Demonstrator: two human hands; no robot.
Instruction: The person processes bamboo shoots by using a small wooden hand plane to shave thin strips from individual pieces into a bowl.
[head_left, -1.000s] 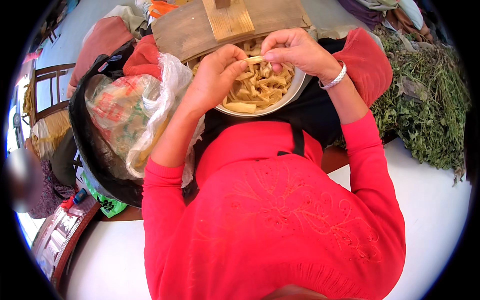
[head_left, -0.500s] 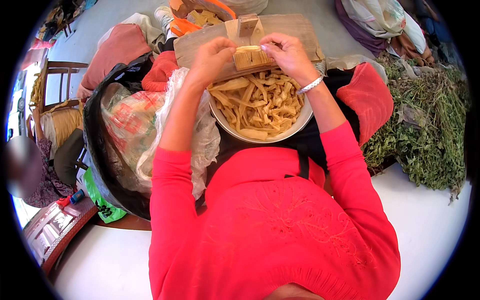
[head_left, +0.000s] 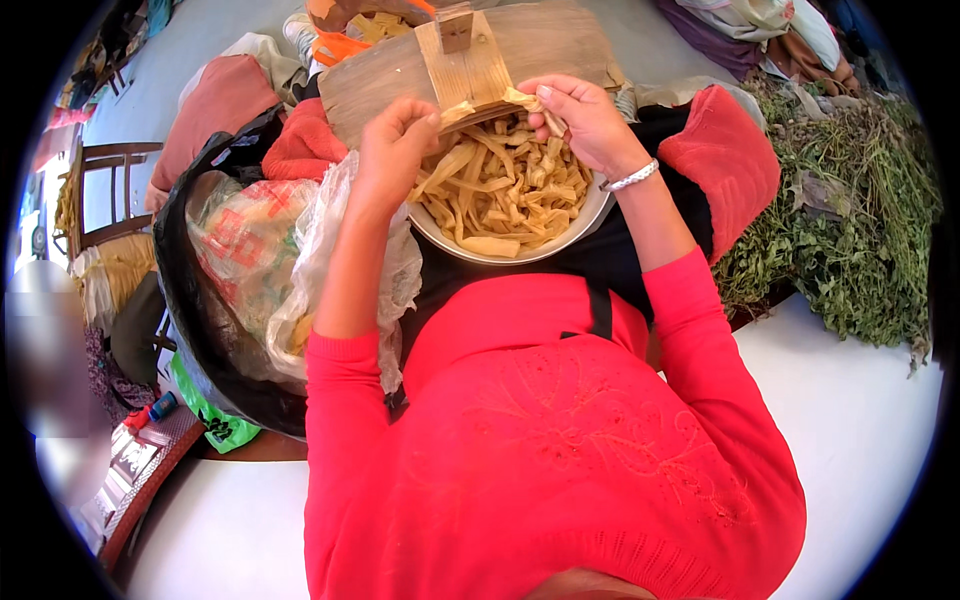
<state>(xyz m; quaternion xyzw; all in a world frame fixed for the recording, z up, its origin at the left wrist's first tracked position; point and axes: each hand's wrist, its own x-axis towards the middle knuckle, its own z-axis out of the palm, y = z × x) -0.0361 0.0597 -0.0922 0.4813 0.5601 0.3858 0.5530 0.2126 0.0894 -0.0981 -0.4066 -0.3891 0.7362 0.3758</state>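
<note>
My left hand is pinched, with a short pale yellow piece of strip at its fingertips. Opposite it, my right hand grips another pale yellow strip between thumb and fingers; part of it hangs down along the fingers. A gap separates the two pieces. Below both hands a white-rimmed bowl holds many tan, dried-looking strips, whose kind I cannot tell. Just beyond the bowl lies a wooden board with a lighter wooden block fixed across it.
Behind the board stands an orange bag of yellowish pieces. A black bag with clear plastic is at my left, beside a red cloth. Dried green plants are heaped at the right. Another person sits at far left near a chair.
The strip stretched between my hands over the block has come apart in two. My hands have moved apart and nearer to me. The view has shifted slightly.
</note>
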